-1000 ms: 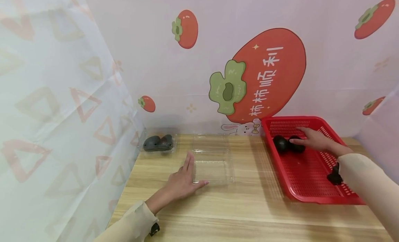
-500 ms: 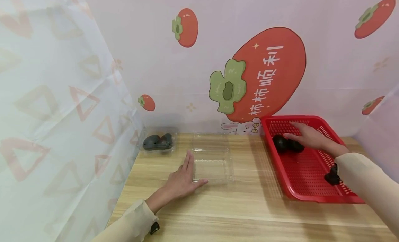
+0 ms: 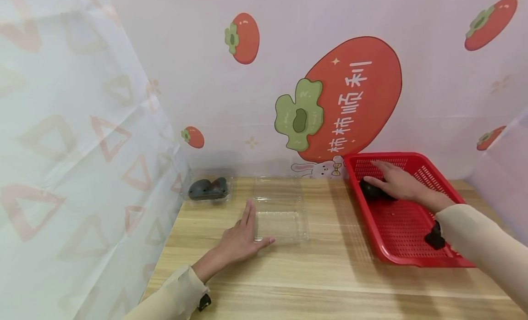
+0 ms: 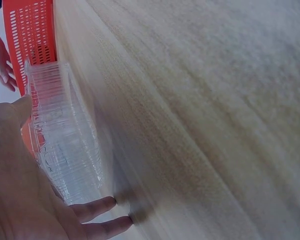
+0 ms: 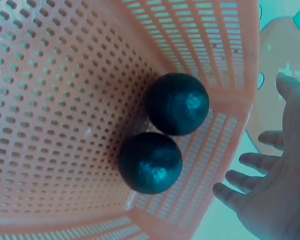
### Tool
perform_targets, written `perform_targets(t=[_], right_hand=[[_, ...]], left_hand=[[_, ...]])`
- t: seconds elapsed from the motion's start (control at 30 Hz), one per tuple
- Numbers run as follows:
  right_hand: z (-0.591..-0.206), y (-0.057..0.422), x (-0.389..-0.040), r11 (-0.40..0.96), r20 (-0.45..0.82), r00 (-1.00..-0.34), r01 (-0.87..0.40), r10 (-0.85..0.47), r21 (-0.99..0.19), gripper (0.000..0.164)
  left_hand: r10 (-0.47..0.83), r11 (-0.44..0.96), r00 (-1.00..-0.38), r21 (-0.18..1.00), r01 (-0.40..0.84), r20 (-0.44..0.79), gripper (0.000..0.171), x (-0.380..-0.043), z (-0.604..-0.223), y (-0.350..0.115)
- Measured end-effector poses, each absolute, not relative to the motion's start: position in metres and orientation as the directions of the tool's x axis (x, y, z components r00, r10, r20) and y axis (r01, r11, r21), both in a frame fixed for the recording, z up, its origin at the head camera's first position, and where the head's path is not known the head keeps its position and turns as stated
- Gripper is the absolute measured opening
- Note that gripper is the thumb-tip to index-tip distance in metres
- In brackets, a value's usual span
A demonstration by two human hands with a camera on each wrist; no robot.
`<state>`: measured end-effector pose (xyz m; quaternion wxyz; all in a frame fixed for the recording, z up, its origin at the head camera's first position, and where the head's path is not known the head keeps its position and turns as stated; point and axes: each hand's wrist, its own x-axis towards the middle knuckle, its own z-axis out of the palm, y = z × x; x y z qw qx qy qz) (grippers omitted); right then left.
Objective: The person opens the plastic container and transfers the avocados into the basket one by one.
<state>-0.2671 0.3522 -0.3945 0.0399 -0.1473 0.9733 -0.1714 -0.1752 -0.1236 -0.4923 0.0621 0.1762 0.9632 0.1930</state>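
Note:
My left hand (image 3: pixel 240 240) has straight fingers and a spread thumb, and rests along the left and front sides of a clear plastic clamshell box (image 3: pixel 280 226) with its lid (image 3: pixel 277 188) folded back. In the left wrist view, this hand (image 4: pixel 27 192) lies beside the box wall (image 4: pixel 65 130). Over the back left of a red basket hovers my right hand (image 3: pixel 398 180), fingers extended, holding nothing. Beneath it are two dark round fruits, possibly avocados, seen as an upper fruit (image 5: pixel 177 104) and a lower fruit (image 5: pixel 150 163) in the right wrist view; in the head view the hand partly covers them.
The red basket (image 3: pixel 381 246) stands at the right of the wooden table (image 3: pixel 313 278), near the back wall. At the back left sits a clear box (image 3: pixel 231 184) containing dark fruits (image 3: pixel 200 189). A printed cloth (image 3: pixel 231 95) hangs behind, and another lines the left side.
My right hand has moved left inside the basket, over the dark fruits, covering more of them. The left hand stays in place at the clear box.

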Motion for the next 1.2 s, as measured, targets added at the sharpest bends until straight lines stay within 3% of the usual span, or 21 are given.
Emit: perform_targets(t=[0.47, 0.9, 1.2], right_hand=[[-0.391, 0.332, -0.258, 0.916, -0.016, -0.943, -0.317, -0.331, -0.247, 0.090], [-0.389, 0.305, -0.252, 0.906, -0.018, -0.932, -0.348, -0.363, -0.239, 0.100], [-0.394, 0.287, -0.243, 0.892, 0.061, -0.904, -0.428, -0.423, -0.149, 0.096]], left_hand=[[0.360, 0.865, -0.932, 0.393, 0.313, -0.050, 0.120, -0.175, -0.490, -0.122], [0.359, 0.865, -0.932, 0.391, 0.314, -0.047, 0.119, -0.175, -0.490, -0.122], [0.356, 0.863, -0.933, 0.400, 0.309, -0.046, 0.121, -0.175, -0.490, -0.122]])
